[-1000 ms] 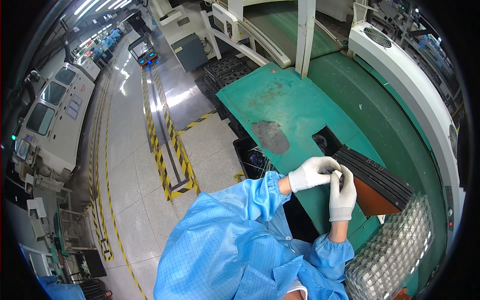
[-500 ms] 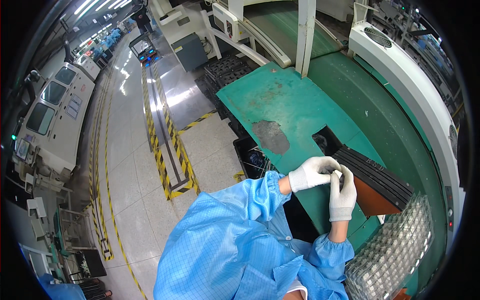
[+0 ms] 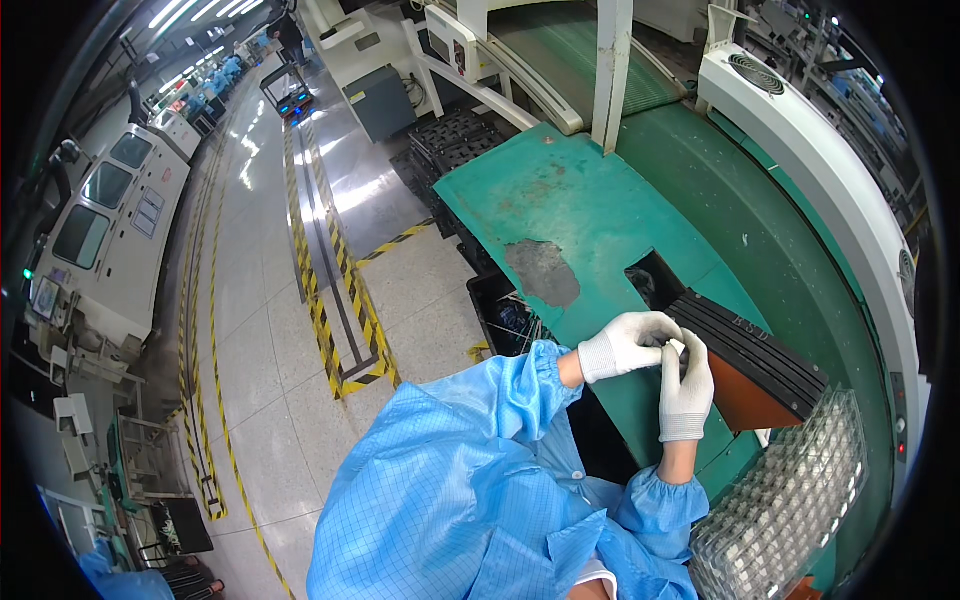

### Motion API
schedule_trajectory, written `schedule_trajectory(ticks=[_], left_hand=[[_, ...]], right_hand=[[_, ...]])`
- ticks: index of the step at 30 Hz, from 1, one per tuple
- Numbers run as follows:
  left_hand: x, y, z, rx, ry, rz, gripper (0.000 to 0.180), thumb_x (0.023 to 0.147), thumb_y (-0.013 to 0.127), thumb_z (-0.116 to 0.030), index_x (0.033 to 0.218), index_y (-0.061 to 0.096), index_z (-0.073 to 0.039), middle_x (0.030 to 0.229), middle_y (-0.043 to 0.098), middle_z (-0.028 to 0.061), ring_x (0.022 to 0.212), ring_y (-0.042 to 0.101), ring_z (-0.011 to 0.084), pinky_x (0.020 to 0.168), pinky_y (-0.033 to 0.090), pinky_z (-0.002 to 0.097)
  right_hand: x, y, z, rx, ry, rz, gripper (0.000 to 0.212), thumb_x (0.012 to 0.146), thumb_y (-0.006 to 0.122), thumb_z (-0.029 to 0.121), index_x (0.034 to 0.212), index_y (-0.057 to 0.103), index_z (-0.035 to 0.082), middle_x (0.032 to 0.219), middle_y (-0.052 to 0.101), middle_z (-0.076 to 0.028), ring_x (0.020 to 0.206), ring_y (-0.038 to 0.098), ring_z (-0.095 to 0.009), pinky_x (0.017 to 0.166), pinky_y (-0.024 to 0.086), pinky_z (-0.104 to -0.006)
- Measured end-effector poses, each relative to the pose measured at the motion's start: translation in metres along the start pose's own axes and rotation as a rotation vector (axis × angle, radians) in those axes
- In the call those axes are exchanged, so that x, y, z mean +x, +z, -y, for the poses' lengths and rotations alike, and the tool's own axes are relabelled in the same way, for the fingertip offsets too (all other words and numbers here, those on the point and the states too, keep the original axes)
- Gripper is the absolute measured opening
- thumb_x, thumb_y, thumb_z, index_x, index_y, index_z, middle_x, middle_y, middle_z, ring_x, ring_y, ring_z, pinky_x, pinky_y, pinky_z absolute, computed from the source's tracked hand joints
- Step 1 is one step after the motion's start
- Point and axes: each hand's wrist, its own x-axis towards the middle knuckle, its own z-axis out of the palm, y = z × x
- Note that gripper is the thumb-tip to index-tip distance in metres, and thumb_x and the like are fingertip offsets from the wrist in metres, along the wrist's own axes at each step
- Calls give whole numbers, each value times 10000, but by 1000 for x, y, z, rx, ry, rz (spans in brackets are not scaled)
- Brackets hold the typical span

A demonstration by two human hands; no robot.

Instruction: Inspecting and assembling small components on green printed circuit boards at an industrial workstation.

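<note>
Both my hands wear white gloves and meet above the green worktable (image 3: 590,210). My left hand (image 3: 625,343) pinches a small white part (image 3: 677,349) with its fingertips. My right hand (image 3: 686,385) points upward and grips the same small part from below. Just right of the hands stands a stack of flat black trays (image 3: 750,345) on a brown base. My blue smock sleeves (image 3: 500,400) fill the lower middle of the view.
A clear plastic tray (image 3: 790,500) of several small parts lies at the lower right. A dark crate (image 3: 500,315) sits under the table edge. Yellow-black floor tape (image 3: 330,300) marks an aisle on the left. White machines (image 3: 110,230) line the far left.
</note>
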Motion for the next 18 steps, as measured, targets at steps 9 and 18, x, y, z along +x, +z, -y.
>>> schedule_trajectory(ticks=[9,18], left_hand=[[0,1,-2,-16,-4,3,263,904,638,-5,1165,624,18,1091,672,76,1041,643,156,956,511,317],[0,1,-1,-28,-5,-4,275,899,658,-3,1170,620,20,1096,674,83,1046,647,162,966,514,323]], right_hand=[[0,-1,2,-10,20,21,355,968,626,177,1275,581,5,1082,686,-140,950,665,-187,871,518,-309],[0,-1,2,-13,31,24,351,969,626,178,1274,582,9,1076,684,-137,956,666,-185,873,517,-308]])
